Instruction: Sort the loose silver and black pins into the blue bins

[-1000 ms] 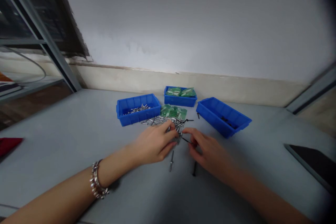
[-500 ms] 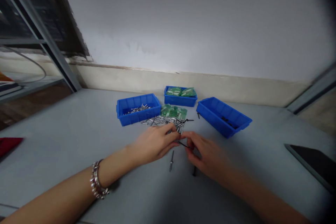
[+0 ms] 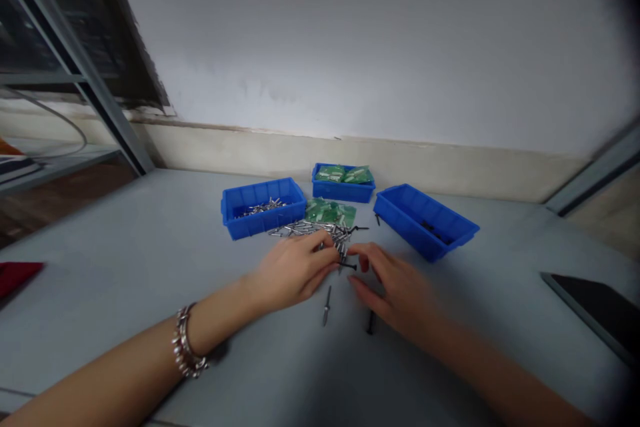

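My left hand [image 3: 300,267] is closed in a pinch on one end of a black screw [image 3: 348,266]; the screw's head points right. Beside that head, my right hand [image 3: 395,283] has its thumb and fingers apart with nothing between them. A pile of silver blind rivets [image 3: 305,228] lies just beyond my left hand, partly hidden by it. One loose rivet [image 3: 327,307] lies on the table nearer to me. Another black screw [image 3: 371,322] rests below my right hand, partly covered by it.
Silver rivets fill part of the left blue bin [image 3: 265,221]. Green packets [image 3: 330,212] lie behind the pile, and more sit in the back blue bin [image 3: 345,193]. Dark pieces lie in the right blue bin [image 3: 410,230]. A dark flat device [image 3: 595,313] is at right.
My right fingers have let go of the black screw and spread apart. The screw has turned closer to level and stays in my left hand's pinch.
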A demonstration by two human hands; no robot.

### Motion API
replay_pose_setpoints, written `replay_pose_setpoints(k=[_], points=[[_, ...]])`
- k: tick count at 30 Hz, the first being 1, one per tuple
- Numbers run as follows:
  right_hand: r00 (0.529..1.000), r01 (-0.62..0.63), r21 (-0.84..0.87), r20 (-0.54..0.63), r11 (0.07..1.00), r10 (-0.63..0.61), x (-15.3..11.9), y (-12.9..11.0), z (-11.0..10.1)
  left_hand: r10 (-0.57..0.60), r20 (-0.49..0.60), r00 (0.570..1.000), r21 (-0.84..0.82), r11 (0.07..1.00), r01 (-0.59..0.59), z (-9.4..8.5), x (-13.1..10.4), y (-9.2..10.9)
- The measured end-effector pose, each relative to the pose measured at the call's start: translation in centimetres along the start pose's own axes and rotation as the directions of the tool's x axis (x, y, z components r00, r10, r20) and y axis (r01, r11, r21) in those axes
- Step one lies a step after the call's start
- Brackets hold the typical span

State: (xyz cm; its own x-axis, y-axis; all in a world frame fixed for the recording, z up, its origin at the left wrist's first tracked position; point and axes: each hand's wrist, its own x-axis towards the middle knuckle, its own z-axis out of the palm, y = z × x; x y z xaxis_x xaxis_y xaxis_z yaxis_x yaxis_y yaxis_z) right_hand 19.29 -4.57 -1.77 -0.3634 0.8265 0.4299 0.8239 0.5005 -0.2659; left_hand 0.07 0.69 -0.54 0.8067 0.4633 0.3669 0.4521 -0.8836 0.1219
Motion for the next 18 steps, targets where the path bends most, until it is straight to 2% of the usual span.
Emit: replay_pose_setpoints(k=[9, 18], points=[[0.994, 0.008, -0.015, -0.106, 1.0, -0.01, 0.11, 0.48, 0.07, -0.026, -0.076, 0.997, -0.037, 0.999, 0.024, -0.21, 0.08, 0.15], [0.992, 0.034, 0.041, -0.125, 0.999, -0.028, 0.0, 0.33, 0.03, -0.019, -0.078, 0.997, -0.041, 0.999, 0.016, -0.02, 0.02, 0.11]])
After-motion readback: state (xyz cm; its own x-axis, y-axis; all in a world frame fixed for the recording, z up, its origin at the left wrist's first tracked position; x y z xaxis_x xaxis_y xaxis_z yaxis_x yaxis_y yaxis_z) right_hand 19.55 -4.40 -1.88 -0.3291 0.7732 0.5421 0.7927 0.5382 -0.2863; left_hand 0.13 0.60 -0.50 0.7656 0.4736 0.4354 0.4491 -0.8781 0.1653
